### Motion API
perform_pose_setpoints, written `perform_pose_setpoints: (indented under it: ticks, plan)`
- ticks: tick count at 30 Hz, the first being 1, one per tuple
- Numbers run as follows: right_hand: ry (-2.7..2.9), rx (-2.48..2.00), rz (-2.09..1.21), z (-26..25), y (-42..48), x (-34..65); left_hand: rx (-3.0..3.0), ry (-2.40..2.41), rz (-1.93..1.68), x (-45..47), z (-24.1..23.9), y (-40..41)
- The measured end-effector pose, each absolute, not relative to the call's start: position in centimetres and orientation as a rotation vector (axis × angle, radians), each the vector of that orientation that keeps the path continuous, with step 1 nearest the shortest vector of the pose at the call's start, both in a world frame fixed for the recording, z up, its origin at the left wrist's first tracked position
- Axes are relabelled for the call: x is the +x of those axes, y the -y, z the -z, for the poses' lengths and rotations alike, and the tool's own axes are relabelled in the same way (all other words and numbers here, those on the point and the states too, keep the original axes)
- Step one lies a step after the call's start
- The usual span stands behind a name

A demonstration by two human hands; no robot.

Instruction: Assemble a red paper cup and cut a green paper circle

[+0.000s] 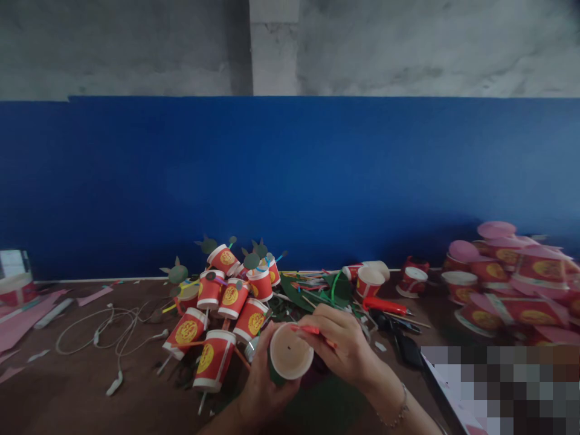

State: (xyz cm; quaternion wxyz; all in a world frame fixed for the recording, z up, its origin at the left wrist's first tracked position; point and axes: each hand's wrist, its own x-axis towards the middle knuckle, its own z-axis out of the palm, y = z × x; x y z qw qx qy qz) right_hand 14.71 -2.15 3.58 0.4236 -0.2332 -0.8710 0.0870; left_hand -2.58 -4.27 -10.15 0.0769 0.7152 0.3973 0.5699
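My left hand is wrapped around a paper cup, turned so its white base faces the camera. My right hand rests over the cup's right side and pinches a thin red stick whose tip lies on the cup's base. A bracelet circles my right wrist. Just to the left of the cup lies a heap of finished red paper cups with yellow emblems, sticks and green paper shapes stuck in them.
White earphones trail across the brown table at left. Green paper and coloured sticks lie behind my hands. A red utility knife, loose cups and a big cup pile sit at right. A blue wall stands behind.
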Motion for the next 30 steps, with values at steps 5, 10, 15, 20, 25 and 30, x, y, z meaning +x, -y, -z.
perform_pose_setpoints:
  ticks: [5, 10, 15, 20, 25, 30]
  plan:
    - [2.216, -0.607, -0.236, -3.6, 2.2, 14.5, 2.095, -1.164, -1.708, -2.5, 10.3, 4.3]
    - [2.243, -0.601, -0.244, -3.5, 2.4, 14.3, 2.101, -1.138, -1.729, -2.5, 10.4, 4.2]
    - [2.253, -0.607, -0.309, -3.7, 2.8, 14.0, 2.121, -1.111, -1.746, -2.6, 10.1, 4.3]
    - [2.196, -0.586, -0.364, -3.5, 2.9, 13.9, 2.082, -1.045, -1.748, -2.7, 11.1, 4.2]
    - [2.2, -0.582, -0.372, -3.6, 3.1, 13.5, 2.0, -0.998, -1.738, -2.6, 11.6, 4.2]
    - [2.246, -0.588, -0.324, -3.5, 3.4, 13.4, 1.872, -1.018, -1.769, -1.9, 10.3, 4.3]
